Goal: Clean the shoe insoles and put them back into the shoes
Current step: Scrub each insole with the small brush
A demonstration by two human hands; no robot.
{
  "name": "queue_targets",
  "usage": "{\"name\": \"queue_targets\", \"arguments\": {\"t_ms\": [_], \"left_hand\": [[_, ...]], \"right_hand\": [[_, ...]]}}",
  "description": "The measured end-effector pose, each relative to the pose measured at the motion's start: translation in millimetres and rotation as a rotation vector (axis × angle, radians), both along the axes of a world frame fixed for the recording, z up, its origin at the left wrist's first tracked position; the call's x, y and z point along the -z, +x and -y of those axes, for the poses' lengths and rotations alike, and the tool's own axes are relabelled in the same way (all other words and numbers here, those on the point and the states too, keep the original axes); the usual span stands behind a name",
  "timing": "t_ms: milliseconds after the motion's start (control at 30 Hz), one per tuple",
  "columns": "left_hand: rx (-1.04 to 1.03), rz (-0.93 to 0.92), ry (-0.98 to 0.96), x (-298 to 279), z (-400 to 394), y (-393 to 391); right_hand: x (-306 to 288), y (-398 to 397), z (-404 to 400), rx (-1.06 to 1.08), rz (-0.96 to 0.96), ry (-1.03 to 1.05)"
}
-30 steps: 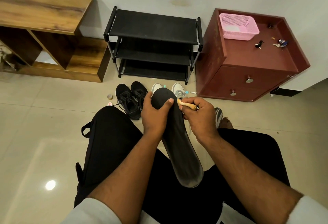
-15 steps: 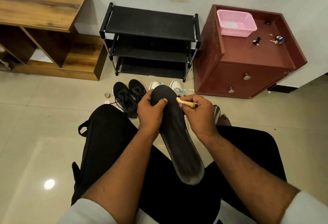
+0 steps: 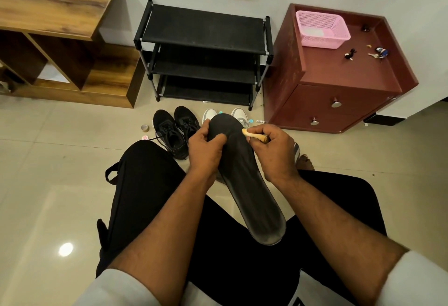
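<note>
Tiled floor w/ shoe rack [image 3: 204,55] behind; insole [image 3: 244,179] in left hand [image 3: 204,150], brush [image 3: 254,135] in right hand [image 3: 276,154].

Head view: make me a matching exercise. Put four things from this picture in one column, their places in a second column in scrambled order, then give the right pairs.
Things
1. dark insole
2. pink basket
3. black shoes
4. small brush

Places
A. on the floor in front of the black shoe rack
B. gripped by the right hand
C. on top of the red-brown cabinet
D. held near its upper end by the left hand, lower end over the lap

Pairs: 1-D, 2-C, 3-A, 4-B
</note>
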State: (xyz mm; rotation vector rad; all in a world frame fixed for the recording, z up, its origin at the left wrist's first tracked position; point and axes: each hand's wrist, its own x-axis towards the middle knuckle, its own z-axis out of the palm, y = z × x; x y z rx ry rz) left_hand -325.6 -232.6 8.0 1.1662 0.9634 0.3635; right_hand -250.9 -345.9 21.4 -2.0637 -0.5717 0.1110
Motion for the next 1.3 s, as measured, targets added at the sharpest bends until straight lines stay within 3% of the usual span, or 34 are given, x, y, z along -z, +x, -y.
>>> {"name": "queue_targets", "arguments": {"t_ms": [167, 300, 467, 700, 833, 1067, 1300], "left_hand": [[0.042, 0.134, -0.283, -3, -11, -4], [-0.149, 0.174, -0.520, -7, -6, -4], [-0.211, -0.035, -0.412, -6, -2, -2], [-0.036, 0.002, -0.283, -3, 6, 4], [-0.066, 0.020, -0.199, -1, 5, 1], [0.059, 0.143, -0.368, -1, 0, 3], [0.106, 0.207, -0.559, -8, 2, 4]], "right_hand": [[6, 12, 6, 0.096, -0.092, 0.013], [10, 18, 5, 0.187, -0.162, 0.100], [4, 15, 1, 0.180, -0.124, 0.093], [-3, 3, -8, 0.141, -0.050, 0.043], [-2, -2, -11, 0.052, 0.009, 0.002], [-4, 11, -9, 0.124, -0.020, -0.007], [-7, 20, -6, 0.008, 0.066, -0.100]]}}
